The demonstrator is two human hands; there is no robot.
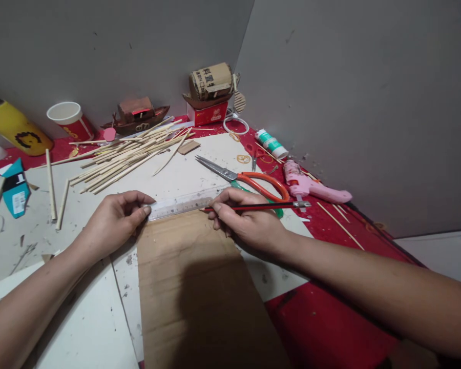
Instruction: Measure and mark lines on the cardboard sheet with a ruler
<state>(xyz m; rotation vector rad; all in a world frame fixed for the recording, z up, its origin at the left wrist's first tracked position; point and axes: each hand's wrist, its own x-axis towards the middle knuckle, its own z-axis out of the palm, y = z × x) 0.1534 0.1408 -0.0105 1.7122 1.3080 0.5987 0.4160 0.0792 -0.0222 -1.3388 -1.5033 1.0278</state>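
A clear plastic ruler (180,206) lies across the far edge of a brown cardboard sheet (184,246). My left hand (119,220) pinches the ruler's left end between thumb and fingers. In my right hand (246,218) is a dark red and black pencil (261,207), its tip pointing left at the ruler's right part. The right fingers also rest at that end of the ruler. Just beyond my right hand lie scissors with orange handles (269,184), blades spread slightly and pointing left. Something green with a looped handle is partly hidden beneath them.
A pile of wooden sticks (126,159) lies at the back left. Behind it stand a yellow bottle (17,128), a paper cup (71,123) and a model boat (138,118). A cardboard model (211,84) sits on a red box (207,114). At right lies a pink glue gun (315,187).
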